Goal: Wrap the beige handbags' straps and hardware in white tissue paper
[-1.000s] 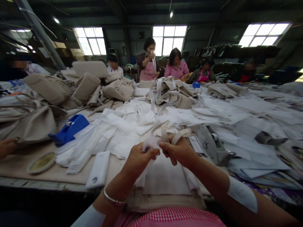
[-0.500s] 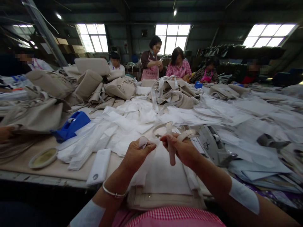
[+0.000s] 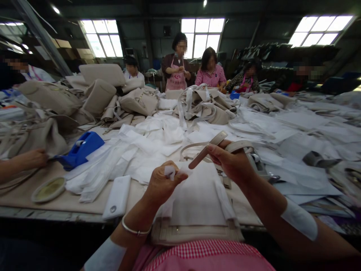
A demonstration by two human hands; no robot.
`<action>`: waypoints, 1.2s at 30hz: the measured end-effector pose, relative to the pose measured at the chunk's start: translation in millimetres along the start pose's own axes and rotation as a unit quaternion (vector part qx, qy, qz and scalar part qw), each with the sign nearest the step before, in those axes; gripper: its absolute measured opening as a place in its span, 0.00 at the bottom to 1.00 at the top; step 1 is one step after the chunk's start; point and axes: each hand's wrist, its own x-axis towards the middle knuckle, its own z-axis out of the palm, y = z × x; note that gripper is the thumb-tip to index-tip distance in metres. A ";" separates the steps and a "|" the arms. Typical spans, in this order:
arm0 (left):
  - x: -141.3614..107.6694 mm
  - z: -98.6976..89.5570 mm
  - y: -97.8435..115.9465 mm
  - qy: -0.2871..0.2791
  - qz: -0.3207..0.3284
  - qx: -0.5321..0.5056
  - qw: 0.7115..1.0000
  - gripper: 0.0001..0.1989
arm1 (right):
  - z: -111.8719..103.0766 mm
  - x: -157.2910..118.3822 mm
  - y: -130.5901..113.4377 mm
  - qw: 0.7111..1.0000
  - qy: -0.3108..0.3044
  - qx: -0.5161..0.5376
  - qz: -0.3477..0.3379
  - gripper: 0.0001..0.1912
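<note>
A beige bag strap [image 3: 203,155] is pinched in my right hand [image 3: 229,160], its rounded end slanting down to the left. The rest of the strap loops behind and over that hand. Closed round a strip of thin white wrapping paper [image 3: 169,172], my left hand [image 3: 166,184] sits just left of the strap's tip. Below both hands a beige handbag [image 3: 197,235] lies at the table edge in front of me, a white sheet [image 3: 199,203] over most of it.
Left of my hands are a white power bank [image 3: 117,197], a blue tape dispenser [image 3: 81,148], a small round dish [image 3: 48,189] and a co-worker's hand [image 3: 35,159]. White paper sheets [image 3: 158,131] cover the middle. Beige bags [image 3: 98,98] are heaped behind; several people work across the table.
My right hand has moved right and up, and the strap has swung from hanging upright to a slant. My left hand stays nearly in place. The co-worker's hand at left reaches further in.
</note>
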 end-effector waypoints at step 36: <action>-0.7 4.7 14.5 -0.031 -0.075 0.000 0.997 0.15 | 13.7 10.8 33.0 0.956 -0.031 0.183 0.225 0.20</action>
